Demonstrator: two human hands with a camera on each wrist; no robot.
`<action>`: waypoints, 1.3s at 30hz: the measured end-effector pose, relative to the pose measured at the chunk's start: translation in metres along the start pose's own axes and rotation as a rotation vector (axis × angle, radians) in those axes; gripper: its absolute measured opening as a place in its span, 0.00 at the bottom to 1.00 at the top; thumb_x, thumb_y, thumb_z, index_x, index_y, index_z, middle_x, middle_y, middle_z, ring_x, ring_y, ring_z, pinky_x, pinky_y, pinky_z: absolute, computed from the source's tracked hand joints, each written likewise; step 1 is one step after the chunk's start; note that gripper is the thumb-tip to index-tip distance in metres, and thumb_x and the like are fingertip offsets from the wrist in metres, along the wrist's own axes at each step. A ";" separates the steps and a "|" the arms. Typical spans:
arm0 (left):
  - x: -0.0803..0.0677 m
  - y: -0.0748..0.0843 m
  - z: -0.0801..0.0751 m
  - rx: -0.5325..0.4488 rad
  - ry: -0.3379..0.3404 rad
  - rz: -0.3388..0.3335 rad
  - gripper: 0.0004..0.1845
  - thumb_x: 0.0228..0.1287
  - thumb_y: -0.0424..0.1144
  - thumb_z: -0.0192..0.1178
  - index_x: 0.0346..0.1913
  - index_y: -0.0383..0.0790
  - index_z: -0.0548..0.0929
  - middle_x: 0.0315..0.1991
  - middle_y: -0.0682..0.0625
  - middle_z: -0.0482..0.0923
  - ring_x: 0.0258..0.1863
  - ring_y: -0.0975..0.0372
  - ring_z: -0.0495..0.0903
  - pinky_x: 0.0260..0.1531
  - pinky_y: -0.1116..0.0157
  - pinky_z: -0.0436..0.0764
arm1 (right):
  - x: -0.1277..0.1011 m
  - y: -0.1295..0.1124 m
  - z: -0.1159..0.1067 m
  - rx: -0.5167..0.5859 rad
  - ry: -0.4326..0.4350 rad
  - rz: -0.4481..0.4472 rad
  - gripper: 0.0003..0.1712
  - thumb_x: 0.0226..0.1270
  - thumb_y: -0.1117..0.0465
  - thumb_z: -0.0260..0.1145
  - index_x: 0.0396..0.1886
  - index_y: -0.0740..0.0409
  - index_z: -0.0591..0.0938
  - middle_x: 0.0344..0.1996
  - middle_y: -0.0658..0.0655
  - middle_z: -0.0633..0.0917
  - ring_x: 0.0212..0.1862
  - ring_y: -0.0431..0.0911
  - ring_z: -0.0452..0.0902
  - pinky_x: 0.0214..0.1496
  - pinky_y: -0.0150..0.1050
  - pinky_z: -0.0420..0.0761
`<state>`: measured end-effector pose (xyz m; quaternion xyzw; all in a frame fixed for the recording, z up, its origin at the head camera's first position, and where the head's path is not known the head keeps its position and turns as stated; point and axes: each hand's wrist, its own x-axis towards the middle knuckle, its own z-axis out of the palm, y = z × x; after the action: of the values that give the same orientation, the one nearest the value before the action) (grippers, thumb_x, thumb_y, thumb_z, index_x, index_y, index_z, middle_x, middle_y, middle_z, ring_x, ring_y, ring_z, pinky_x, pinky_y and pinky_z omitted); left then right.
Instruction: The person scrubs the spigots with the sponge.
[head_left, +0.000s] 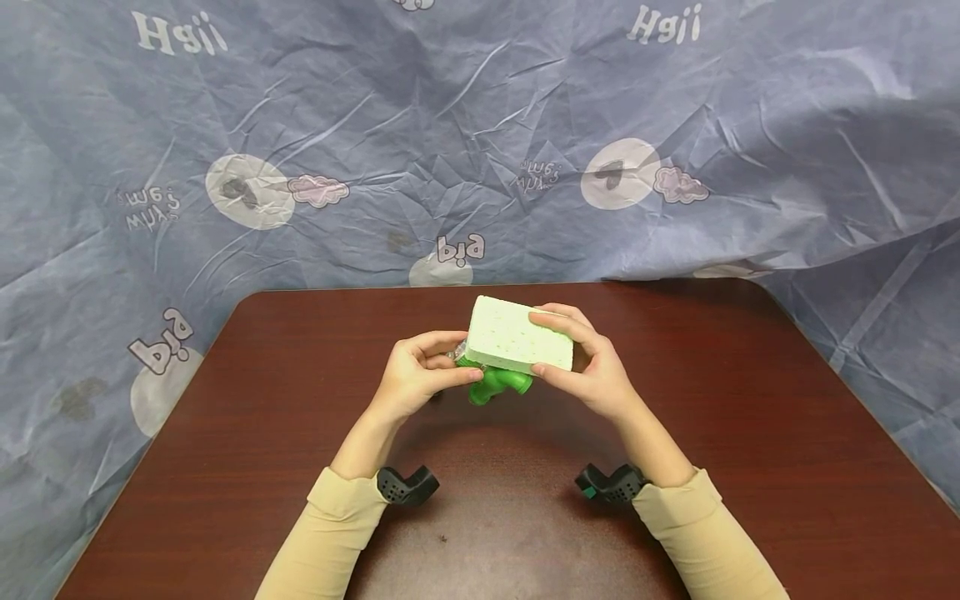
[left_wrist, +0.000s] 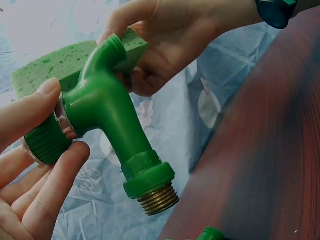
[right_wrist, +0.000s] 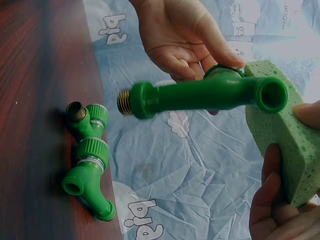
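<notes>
The fingers (left_wrist: 47, 97) of the left hand (head_left: 415, 372) are curled round the ribbed knob end of a green plastic tap (left_wrist: 107, 120), thumb on top and the others underneath, pinching it just above the bench (head_left: 750, 433). The right hand (head_left: 592, 367) has its fingers (head_left: 558, 321) clamped on a pale green sponge (head_left: 517, 337), thumb under one long edge and the others over the top, so the block is gripped across its width. Sponge and tap meet in the air between the two hands, above the far middle of the bench; from the head view the sponge lies over the tap and hides most of it, leaving only a bit of green poking out below. From the right wrist view the tap's open spout (right_wrist: 271, 93) sits against the sponge's face (right_wrist: 280, 130), and its brass thread (right_wrist: 124, 102) points away from the sponge. From the left wrist view the same brass thread (left_wrist: 159, 198) points down toward the bench.

A second green tap (right_wrist: 89, 160) lies on its side on the dark red-brown bench, below the held one and apart from both hands. A blue-grey printed cloth (head_left: 480, 142) hangs behind and around the bench. Both arms wear beige sleeves (head_left: 330, 525), with a black wrist mount (head_left: 407, 484) at each cuff.
</notes>
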<state>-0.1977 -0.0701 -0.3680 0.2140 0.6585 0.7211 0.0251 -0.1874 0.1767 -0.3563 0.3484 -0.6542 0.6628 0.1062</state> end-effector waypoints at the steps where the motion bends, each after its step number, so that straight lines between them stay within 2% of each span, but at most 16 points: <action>1: 0.000 0.000 0.000 0.000 0.002 -0.002 0.26 0.44 0.24 0.71 0.51 0.29 0.80 0.42 0.46 0.83 0.29 0.60 0.84 0.29 0.70 0.80 | 0.000 0.000 0.000 -0.014 0.012 0.002 0.31 0.48 0.83 0.65 0.57 0.73 0.73 0.58 0.64 0.67 0.56 0.51 0.67 0.43 0.31 0.77; 7: 0.000 0.000 0.000 -0.011 0.053 -0.002 0.25 0.43 0.23 0.71 0.50 0.28 0.80 0.37 0.49 0.84 0.27 0.61 0.84 0.29 0.68 0.81 | 0.002 -0.002 -0.006 -0.054 0.088 0.001 0.31 0.47 0.84 0.64 0.56 0.74 0.74 0.58 0.63 0.68 0.54 0.50 0.68 0.41 0.29 0.77; 10: 0.000 0.001 0.000 -0.027 0.075 -0.001 0.25 0.43 0.21 0.71 0.50 0.27 0.80 0.36 0.49 0.84 0.27 0.61 0.84 0.28 0.68 0.82 | 0.002 -0.004 -0.008 -0.032 0.051 -0.015 0.31 0.46 0.84 0.64 0.55 0.74 0.74 0.57 0.64 0.68 0.55 0.51 0.67 0.41 0.30 0.77; 14: 0.000 0.002 0.002 -0.021 0.064 -0.006 0.25 0.42 0.22 0.71 0.50 0.27 0.80 0.38 0.47 0.84 0.27 0.62 0.84 0.27 0.69 0.81 | 0.001 -0.004 -0.006 -0.042 -0.010 -0.016 0.30 0.47 0.83 0.65 0.55 0.74 0.73 0.57 0.65 0.68 0.56 0.53 0.66 0.43 0.31 0.76; 18: 0.000 0.003 0.003 -0.002 0.069 -0.018 0.24 0.41 0.22 0.72 0.47 0.28 0.81 0.37 0.47 0.84 0.25 0.62 0.83 0.24 0.71 0.78 | 0.001 -0.003 -0.005 -0.100 0.031 0.000 0.31 0.48 0.82 0.66 0.56 0.73 0.73 0.58 0.64 0.68 0.55 0.52 0.67 0.43 0.30 0.77; 24: 0.001 0.003 0.003 -0.004 0.138 -0.030 0.23 0.39 0.23 0.73 0.42 0.32 0.78 0.29 0.49 0.82 0.21 0.62 0.82 0.19 0.70 0.76 | 0.002 -0.003 -0.009 -0.190 0.114 0.010 0.32 0.45 0.83 0.66 0.55 0.72 0.74 0.57 0.65 0.69 0.57 0.49 0.67 0.42 0.28 0.75; 29: 0.001 0.003 0.004 0.007 0.185 0.019 0.25 0.39 0.23 0.73 0.44 0.35 0.78 0.34 0.49 0.77 0.21 0.62 0.81 0.19 0.67 0.78 | 0.004 -0.019 -0.001 -0.264 0.100 0.010 0.30 0.43 0.84 0.66 0.52 0.77 0.74 0.55 0.71 0.69 0.55 0.46 0.67 0.41 0.26 0.73; 32: 0.001 0.004 0.005 0.023 0.201 0.038 0.26 0.39 0.23 0.74 0.46 0.35 0.79 0.35 0.47 0.76 0.22 0.61 0.81 0.18 0.65 0.79 | 0.006 -0.031 0.006 -0.323 0.089 0.016 0.28 0.44 0.83 0.67 0.51 0.77 0.75 0.54 0.71 0.69 0.53 0.46 0.69 0.41 0.26 0.73; 35: 0.001 0.004 0.006 0.032 0.207 0.023 0.25 0.38 0.23 0.74 0.46 0.33 0.80 0.35 0.48 0.78 0.23 0.61 0.82 0.18 0.63 0.80 | 0.006 -0.033 0.008 -0.412 0.097 0.008 0.28 0.44 0.81 0.70 0.51 0.74 0.76 0.54 0.69 0.71 0.53 0.48 0.68 0.45 0.27 0.71; 39: 0.001 0.003 0.007 0.033 0.204 -0.013 0.24 0.40 0.23 0.72 0.45 0.33 0.79 0.31 0.48 0.80 0.22 0.61 0.81 0.18 0.67 0.78 | 0.006 -0.034 0.010 -0.489 0.120 0.001 0.29 0.43 0.79 0.71 0.50 0.72 0.78 0.53 0.68 0.72 0.54 0.52 0.67 0.48 0.28 0.68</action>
<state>-0.1956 -0.0640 -0.3645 0.1354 0.6709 0.7279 -0.0411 -0.1683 0.1698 -0.3264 0.2718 -0.7879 0.5044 0.2257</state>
